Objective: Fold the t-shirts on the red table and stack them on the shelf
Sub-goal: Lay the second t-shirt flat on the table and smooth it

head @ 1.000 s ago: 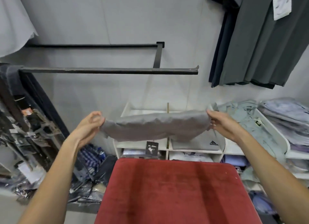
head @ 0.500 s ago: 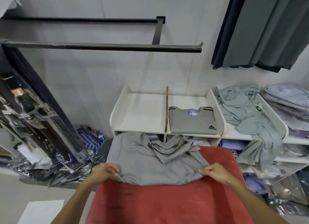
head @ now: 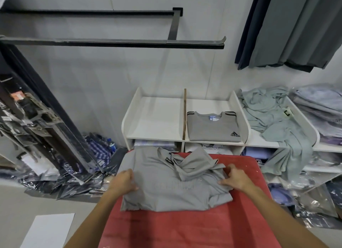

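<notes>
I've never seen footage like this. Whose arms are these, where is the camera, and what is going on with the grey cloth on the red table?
There is no machine here: these are a person's two bare arms, filmed by a wide-angle camera worn on the head, looking forward and down. The left hand and the right hand rest on a grey t-shirt lying partly folded on the red table; its upper right part is bunched. The right fingers seem to pinch the cloth; the left grip is hard to tell. Behind the table stands a white shelf with one folded grey t-shirt in its right compartment. Pale green clothes lie loose further right.
</notes>
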